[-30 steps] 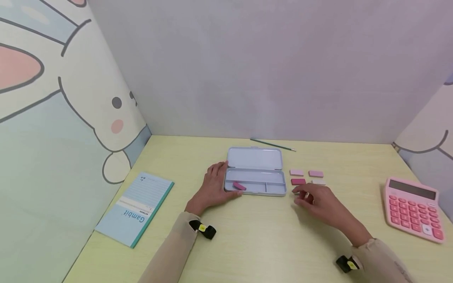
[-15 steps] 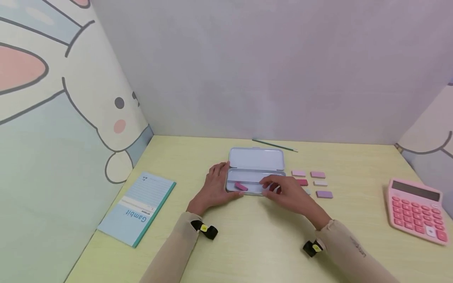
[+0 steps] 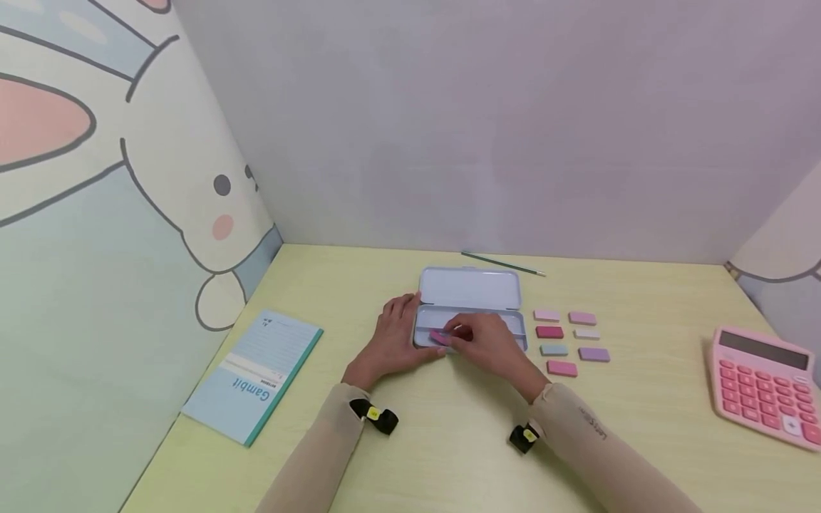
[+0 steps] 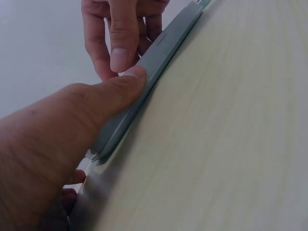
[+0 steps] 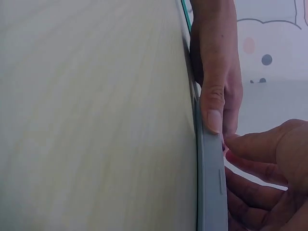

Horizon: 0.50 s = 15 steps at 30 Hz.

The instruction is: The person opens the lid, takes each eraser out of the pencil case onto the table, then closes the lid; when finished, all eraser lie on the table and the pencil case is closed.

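A pale blue-lilac pencil case (image 3: 470, 286) lies with its lid folded back on the table. My left hand (image 3: 393, 343) holds its left end, thumb along the front edge and fingers at the side. Inside the front compartment is a magenta eraser (image 3: 438, 338); my right hand (image 3: 487, 343) pinches its right end between thumb and forefinger. In the right wrist view the pencil case's front wall (image 5: 212, 173) hides most of the eraser, below the thumb (image 5: 250, 147). The left thumb (image 4: 118, 91) presses on the same wall in the left wrist view.
Right of the case, several erasers lie in two columns, among them a teal one (image 3: 554, 350), a purple one (image 3: 594, 355) and a pink one (image 3: 561, 368). A green pencil (image 3: 503, 263) lies behind, a notebook (image 3: 253, 377) at left, a pink calculator (image 3: 765, 388) at right.
My right hand has moved left from beside the erasers on the table, over the pencil case, to the magenta eraser inside. The left hand has stayed at the case.
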Each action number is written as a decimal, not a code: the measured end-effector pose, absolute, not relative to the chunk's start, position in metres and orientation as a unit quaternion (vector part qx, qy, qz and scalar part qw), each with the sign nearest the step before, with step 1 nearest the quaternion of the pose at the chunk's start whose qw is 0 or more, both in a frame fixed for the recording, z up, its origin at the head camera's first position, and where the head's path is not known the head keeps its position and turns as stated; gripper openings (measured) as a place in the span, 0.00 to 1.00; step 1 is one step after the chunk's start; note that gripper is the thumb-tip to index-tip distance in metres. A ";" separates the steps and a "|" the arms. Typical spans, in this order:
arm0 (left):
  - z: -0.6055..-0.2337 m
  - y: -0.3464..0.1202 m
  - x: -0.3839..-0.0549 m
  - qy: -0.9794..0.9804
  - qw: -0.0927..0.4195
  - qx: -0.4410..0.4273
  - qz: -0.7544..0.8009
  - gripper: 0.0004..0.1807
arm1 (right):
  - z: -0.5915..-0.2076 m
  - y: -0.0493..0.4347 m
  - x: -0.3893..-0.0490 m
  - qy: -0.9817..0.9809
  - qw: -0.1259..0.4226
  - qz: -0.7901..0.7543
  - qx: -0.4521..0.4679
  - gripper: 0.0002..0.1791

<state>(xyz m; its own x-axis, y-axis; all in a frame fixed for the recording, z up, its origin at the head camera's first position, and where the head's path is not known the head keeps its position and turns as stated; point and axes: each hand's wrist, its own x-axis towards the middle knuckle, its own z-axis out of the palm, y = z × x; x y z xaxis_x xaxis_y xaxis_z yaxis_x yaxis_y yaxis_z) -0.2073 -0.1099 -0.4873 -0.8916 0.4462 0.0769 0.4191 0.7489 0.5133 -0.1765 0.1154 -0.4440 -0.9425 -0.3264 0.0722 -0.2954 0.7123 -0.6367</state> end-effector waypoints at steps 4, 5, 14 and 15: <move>-0.487 -0.110 -0.207 0.935 0.026 0.230 0.269 0.65 | -0.444 0.110 -0.176 0.927 0.017 -0.347 -0.143 0.07; -0.487 -0.110 -0.207 0.935 0.027 0.230 0.269 0.65 | -0.444 0.110 -0.176 0.925 0.016 -0.353 -0.138 0.07; -0.486 -0.108 -0.207 0.938 0.028 0.226 0.262 0.65 | -0.446 0.111 -0.174 0.907 0.030 -0.410 -0.092 0.09; -0.486 -0.108 -0.207 0.938 0.028 0.226 0.261 0.65 | -0.445 0.111 -0.173 0.906 0.029 -0.414 -0.087 0.10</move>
<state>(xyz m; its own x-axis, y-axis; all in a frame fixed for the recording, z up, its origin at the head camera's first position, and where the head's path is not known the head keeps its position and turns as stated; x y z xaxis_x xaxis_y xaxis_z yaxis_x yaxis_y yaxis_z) -0.2068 -0.1081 -0.4863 -0.8965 0.4382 0.0655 0.4089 0.7615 0.5029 -0.1733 0.1114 -0.4447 -0.9830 -0.1825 0.0188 -0.1337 0.6425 -0.7545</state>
